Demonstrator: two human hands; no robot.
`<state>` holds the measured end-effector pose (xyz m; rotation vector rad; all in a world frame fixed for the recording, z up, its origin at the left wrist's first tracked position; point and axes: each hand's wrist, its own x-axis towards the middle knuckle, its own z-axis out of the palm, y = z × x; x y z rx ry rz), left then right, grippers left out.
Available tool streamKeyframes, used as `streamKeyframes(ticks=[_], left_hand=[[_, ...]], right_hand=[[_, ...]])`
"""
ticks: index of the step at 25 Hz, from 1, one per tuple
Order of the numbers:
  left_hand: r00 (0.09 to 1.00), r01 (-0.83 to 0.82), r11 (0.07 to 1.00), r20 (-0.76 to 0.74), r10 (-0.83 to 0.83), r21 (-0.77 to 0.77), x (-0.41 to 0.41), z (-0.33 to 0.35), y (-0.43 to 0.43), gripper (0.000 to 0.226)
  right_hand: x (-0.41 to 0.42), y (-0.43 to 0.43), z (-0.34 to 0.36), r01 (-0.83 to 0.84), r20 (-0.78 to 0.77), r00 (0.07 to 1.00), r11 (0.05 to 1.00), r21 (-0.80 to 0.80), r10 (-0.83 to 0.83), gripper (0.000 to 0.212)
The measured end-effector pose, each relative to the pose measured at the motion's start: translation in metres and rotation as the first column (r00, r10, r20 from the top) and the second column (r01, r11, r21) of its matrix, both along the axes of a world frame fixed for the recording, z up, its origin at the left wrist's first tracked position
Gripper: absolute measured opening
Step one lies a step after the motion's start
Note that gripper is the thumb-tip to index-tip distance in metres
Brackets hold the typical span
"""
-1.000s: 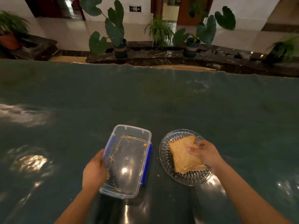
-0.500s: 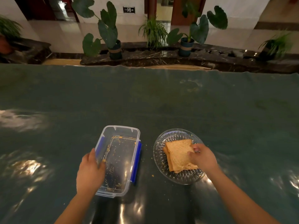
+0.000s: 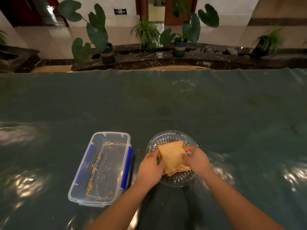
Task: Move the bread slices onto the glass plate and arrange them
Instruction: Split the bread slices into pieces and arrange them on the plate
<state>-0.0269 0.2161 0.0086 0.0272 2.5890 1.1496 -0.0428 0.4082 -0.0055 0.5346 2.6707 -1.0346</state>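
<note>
While both hands close on the bread slices (image 3: pixel 172 157), the left hand (image 3: pixel 150 170) has a grip on their left edge and the right hand (image 3: pixel 196 161) on their right. They lie stacked on the glass plate (image 3: pixel 167 136), beside a crumb-strewn plastic container (image 3: pixel 103 168) on the bench (image 3: pixel 232 122).

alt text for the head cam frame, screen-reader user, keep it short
Both hands, left hand and right hand, grip the bread slices over a glass plate on a dark green table. To the plate's left stands an open clear plastic container holding only crumbs; potted plants line the background.
</note>
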Motion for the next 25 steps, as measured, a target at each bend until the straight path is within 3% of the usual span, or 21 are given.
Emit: streamKeyframes(ticks=[3, 5, 7, 11, 14, 17, 21, 25], left_hand=[[0.991, -0.035, 0.999, 0.13, 0.033, 0.015, -0.009, -0.016, 0.014, 0.035], [0.979, -0.037, 0.998, 0.202, 0.028, 0.041, -0.011, -0.028, 0.017, 0.045], [0.949, -0.147, 0.979, 0.299, 0.1, 0.138, -0.012, -0.038, 0.02, 0.048], [0.833, -0.462, 0.839, 0.464, 0.3, 0.287, -0.017, -0.047, 0.023, 0.019], [0.764, -0.576, 0.744, 0.545, 0.344, 0.339, -0.018, -0.046, 0.022, 0.019], [0.701, -0.645, 0.672, 0.631, 0.332, 0.363, -0.02, -0.047, 0.017, 0.02], [0.703, -0.644, 0.658, 0.642, 0.307, 0.39, -0.023, -0.051, 0.01, 0.022], [0.721, -0.619, 0.666, 0.637, 0.271, 0.417, -0.025, -0.049, 0.01, 0.021]], right_hand=[[0.001, 0.002, -0.002, -0.045, 0.031, 0.999, 0.999, 0.014, 0.045, 0.012], [0.001, 0.004, -0.008, -0.056, 0.044, 0.997, 0.998, 0.015, 0.056, 0.017], [0.002, 0.005, -0.013, -0.055, 0.042, 0.998, 0.998, 0.035, 0.054, 0.019], [0.002, 0.006, -0.018, -0.056, 0.034, 0.998, 0.996, 0.067, 0.053, 0.032], [0.002, 0.006, -0.02, -0.016, 0.009, 1.0, 0.999, 0.043, 0.016, 0.031], [0.001, 0.006, -0.02, 0.062, -0.016, 0.998, 0.998, 0.001, -0.062, 0.011], [-0.001, 0.005, -0.016, 0.119, -0.061, 0.99, 0.989, -0.087, -0.124, 0.011], [-0.005, 0.002, -0.017, 0.137, 0.003, 0.99, 0.974, -0.181, -0.139, 0.021]])
